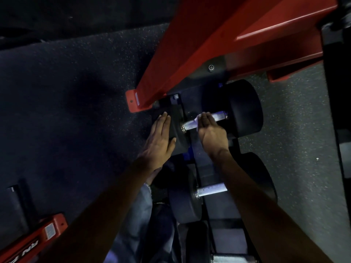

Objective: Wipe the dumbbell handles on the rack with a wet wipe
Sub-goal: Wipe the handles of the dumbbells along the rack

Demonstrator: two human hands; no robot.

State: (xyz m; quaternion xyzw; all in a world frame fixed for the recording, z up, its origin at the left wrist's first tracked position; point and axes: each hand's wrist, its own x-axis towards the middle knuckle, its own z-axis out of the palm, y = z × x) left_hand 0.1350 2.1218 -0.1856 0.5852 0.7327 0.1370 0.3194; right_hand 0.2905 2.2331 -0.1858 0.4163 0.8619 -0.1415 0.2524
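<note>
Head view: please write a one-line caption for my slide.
Right hand wipes the top dumbbell's handle with a wet wipe while the left hand steadies its weight head.

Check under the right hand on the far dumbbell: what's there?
Under the right hand a white wet wipe lies on the far dumbbell's handle. Only the wipe's edge shows; the rest, and the handle beneath, is covered.

Dark rack (201, 154) with red frame (171, 69) standing on speckled rubber floor (76, 92); carrying black dumbbells in a row: top dumbbell (241, 111), next dumbbell (210, 189) just below.
</note>
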